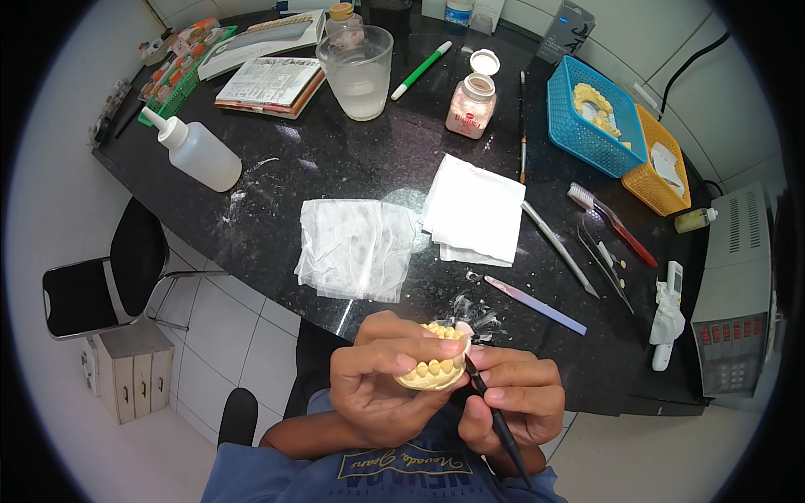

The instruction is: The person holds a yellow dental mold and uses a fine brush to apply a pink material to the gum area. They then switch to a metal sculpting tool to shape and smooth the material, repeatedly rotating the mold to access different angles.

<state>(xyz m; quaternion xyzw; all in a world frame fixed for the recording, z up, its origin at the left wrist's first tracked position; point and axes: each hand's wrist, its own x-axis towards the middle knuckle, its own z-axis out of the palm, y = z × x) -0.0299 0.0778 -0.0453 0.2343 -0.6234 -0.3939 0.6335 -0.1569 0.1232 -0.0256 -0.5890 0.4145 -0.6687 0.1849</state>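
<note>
My left hand (381,369) is closed around a yellowish plaster dental cast (429,377) with a row of teeth, above the table's near edge. A pinkish-white piece (464,335) sits at the cast's right end. My right hand (524,398) grips a slim black-handled tool (504,436), its upper end touching the cast's right side; the exact tip is hidden by fingers and cast. White shavings and powder (470,314) lie on the table just beyond the cast. Past them rests a file-like stick (537,305), pinkish at one end and lilac at the other.
On the dark speckled table (360,168) lie paper napkins (475,210), a crumpled translucent sheet (356,249), tweezers (605,267) and a red toothbrush (616,222). Farther back stand a plastic cup (356,75), an opened jar (472,109), a squeeze bottle (197,155) and a blue basket (587,138).
</note>
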